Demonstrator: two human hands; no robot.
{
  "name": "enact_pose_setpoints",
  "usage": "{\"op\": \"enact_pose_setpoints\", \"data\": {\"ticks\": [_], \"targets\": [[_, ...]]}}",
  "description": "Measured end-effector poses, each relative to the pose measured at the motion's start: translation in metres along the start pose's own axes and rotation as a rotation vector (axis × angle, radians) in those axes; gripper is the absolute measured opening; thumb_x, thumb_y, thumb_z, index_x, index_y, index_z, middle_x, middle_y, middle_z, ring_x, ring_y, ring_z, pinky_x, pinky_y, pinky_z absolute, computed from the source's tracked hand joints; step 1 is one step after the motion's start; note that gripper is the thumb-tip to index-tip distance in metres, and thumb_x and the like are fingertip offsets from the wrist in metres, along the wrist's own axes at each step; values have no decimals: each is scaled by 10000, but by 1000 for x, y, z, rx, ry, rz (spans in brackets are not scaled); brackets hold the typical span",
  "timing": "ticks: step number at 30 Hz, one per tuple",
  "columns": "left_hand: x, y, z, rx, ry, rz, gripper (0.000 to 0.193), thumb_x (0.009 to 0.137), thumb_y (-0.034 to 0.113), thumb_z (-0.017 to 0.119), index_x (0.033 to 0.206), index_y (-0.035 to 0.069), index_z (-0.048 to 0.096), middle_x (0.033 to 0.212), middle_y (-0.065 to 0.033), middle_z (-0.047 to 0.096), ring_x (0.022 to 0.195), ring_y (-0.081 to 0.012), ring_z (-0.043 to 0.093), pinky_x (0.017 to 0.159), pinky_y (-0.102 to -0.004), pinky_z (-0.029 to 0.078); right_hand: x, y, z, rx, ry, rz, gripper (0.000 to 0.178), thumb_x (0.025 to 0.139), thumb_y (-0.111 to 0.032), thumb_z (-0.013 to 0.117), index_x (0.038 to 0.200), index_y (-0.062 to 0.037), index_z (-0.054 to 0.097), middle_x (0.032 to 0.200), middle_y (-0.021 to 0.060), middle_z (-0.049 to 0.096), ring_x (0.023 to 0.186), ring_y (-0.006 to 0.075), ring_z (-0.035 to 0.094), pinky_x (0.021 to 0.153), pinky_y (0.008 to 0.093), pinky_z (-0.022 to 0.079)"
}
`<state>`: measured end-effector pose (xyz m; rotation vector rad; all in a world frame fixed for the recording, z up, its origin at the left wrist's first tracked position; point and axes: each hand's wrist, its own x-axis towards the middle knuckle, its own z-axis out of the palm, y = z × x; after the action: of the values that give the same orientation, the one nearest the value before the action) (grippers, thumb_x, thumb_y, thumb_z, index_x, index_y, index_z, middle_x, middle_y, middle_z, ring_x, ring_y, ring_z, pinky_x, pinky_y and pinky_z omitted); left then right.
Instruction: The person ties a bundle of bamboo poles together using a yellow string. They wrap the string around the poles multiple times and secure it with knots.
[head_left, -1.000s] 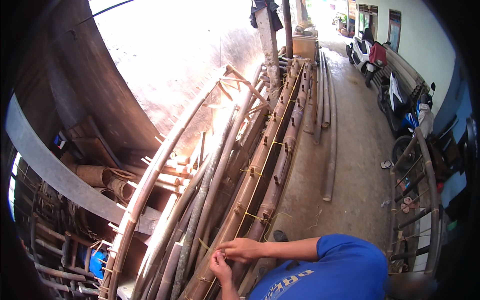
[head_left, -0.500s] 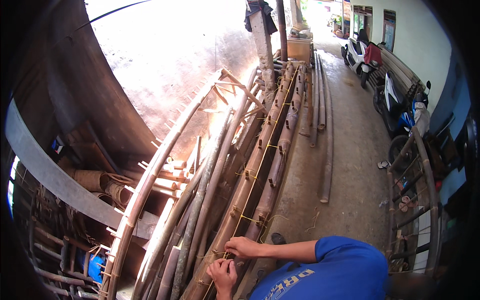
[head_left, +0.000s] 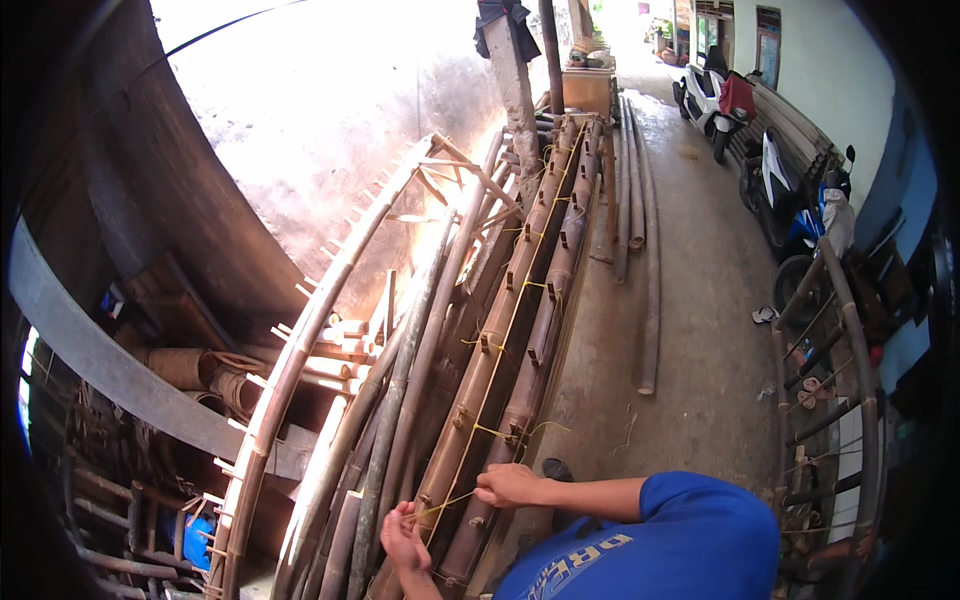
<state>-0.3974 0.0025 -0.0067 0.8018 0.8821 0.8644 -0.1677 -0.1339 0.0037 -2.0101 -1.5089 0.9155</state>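
Observation:
Two thick brown bamboo poles (head_left: 478, 385) lie side by side below my hands, with short dark pegs standing up along them. Yellow cord (head_left: 443, 505) stretches across the near end of the poles between my two hands. My right hand (head_left: 508, 486), above the right pole, pinches one end of it. At the left pole's outer side, my left hand (head_left: 404, 540) has its fingers closed on the other part of the cord. Farther up, a yellow tie (head_left: 490, 432) crosses both poles, its loose tail sticking out to the right.
Left of the poles stand more bamboo lengths (head_left: 402, 400) and a long pegged bamboo frame (head_left: 300, 365). Slimmer poles (head_left: 648, 300) lie on the concrete floor (head_left: 700, 330). Along the right are parked motorbikes (head_left: 712, 100) and a bamboo ladder (head_left: 852, 330). A post (head_left: 515, 90) rises at the back.
My hands have moved apart, the left one to the left and the right one slightly to the right. The yellow cord now shows stretched between them.

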Motion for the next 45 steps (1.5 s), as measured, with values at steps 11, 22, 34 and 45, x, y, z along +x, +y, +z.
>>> {"op": "enact_pose_setpoints", "data": {"ticks": [11, 22, 34, 45], "targets": [[45, 28, 3, 225, -37, 186, 382, 1100, 307, 527, 761, 162, 426, 578, 62, 338, 454, -70, 342, 423, -270, 351, 24, 13, 30, 49, -95, -513, 357, 1049, -304, 576, 803, -77, 701, 761, 108, 696, 786, 304, 667, 805, 442, 454], [49, 39, -21, 1450, 496, 1001, 430, 994, 423, 673, 1003, -6, 667, 842, -183, 692, 779, -377, 677, 771, -491, 552, 17, -14, -3, 583, 55, -323, 307, 1019, -272, 667, 881, 2, 673, 841, 132, 695, 839, 159, 645, 768, 347, 508], [-5, -37, 31, 971, -241, 362, 297, 1017, 176, 636, 1188, -52, 719, 1097, -200, 760, 1017, -248, 724, 899, -377, 540, 31, -51, -12, 821, 288, -455, 338, 995, -242, 710, 1272, -64, 634, 1184, 128, 598, 983, 188, 669, 868, 351, 550], [-2, -47, 24, 1136, -255, 586, 218, 985, 117, 649, 1125, -24, 739, 1022, -211, 742, 912, -342, 722, 825, -402, 552, 41, -6, 86, 445, 432, -233, 223, 933, -219, 709, 1048, -28, 716, 960, 159, 677, 916, 362, 688, 801, 449, 551]]}}
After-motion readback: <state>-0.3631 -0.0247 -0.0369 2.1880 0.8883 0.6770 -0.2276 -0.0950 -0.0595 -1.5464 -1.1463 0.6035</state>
